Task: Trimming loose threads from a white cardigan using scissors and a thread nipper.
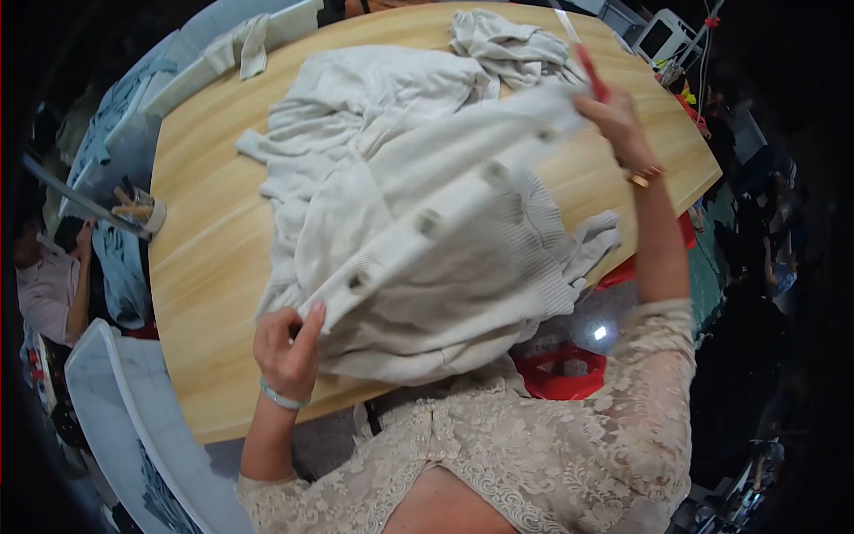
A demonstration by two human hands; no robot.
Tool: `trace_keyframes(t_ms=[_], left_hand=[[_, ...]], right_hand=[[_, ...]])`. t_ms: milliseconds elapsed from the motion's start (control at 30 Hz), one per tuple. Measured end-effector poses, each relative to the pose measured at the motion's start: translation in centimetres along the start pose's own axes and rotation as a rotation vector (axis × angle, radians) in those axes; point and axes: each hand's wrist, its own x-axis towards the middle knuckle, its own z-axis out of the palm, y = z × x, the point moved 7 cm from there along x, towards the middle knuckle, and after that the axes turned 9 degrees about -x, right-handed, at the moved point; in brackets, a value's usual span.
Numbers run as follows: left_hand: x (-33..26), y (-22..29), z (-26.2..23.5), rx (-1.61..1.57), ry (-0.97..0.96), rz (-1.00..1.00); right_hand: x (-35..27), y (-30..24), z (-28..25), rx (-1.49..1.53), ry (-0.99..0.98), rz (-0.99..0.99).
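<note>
1. Nearest, the person's lace top (436, 445) meets the near edge of the wooden table (205, 276).
2. Just ahead, the left hand (289, 351) pinches the lower end of a button band between thumb and fingers.
3. That band belongs to an off-white knit cardigan (436, 303), spread in folds across the table's near and middle part; dark round spots run along the band, and the ribbed hem (543, 236) lies to the right.
4. Farther out, the right hand (614, 120) clasps a blurred red tool (589, 71); the band's far end reaches its fingers, though whether they grip it I cannot tell.
5. Beyond, a crumpled off-white knit piece (511, 44) sits near the far edge.
</note>
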Motion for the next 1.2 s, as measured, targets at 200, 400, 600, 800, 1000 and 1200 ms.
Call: trace_keyframes(t_ms=[200,400,600,800,1000,1200], left_hand=[[-0.3,0.6,5.3,-0.115,-0.379,0.065],[-0.8,-0.1,4.5,-0.388,-0.443,-0.152],[-1.9,0.7,4.4,-0.338,-0.433,-0.224],[-3.0,-0.6,4.9,-0.510,-0.430,-0.306],[-4.1,-2.0,3.9,-0.791,-0.391,-0.404],[0.7,3.4,4.4,-0.323,-0.245,-0.095]], right_hand=[[-18.5,10.4,-1.6,-0.997,0.000,0.211],[-24.6,4.3,-1.4,-1.041,0.189,0.072],[-26.0,-4.5,3.4,-0.394,-0.170,-0.293],[-28.3,-10.8,12.0,-0.243,-0.753,-0.403],[-27.4,-13.6,15.0,-0.251,-0.812,-0.462],[-27.5,-10.4,11.7,-0.239,-0.659,-0.321]])
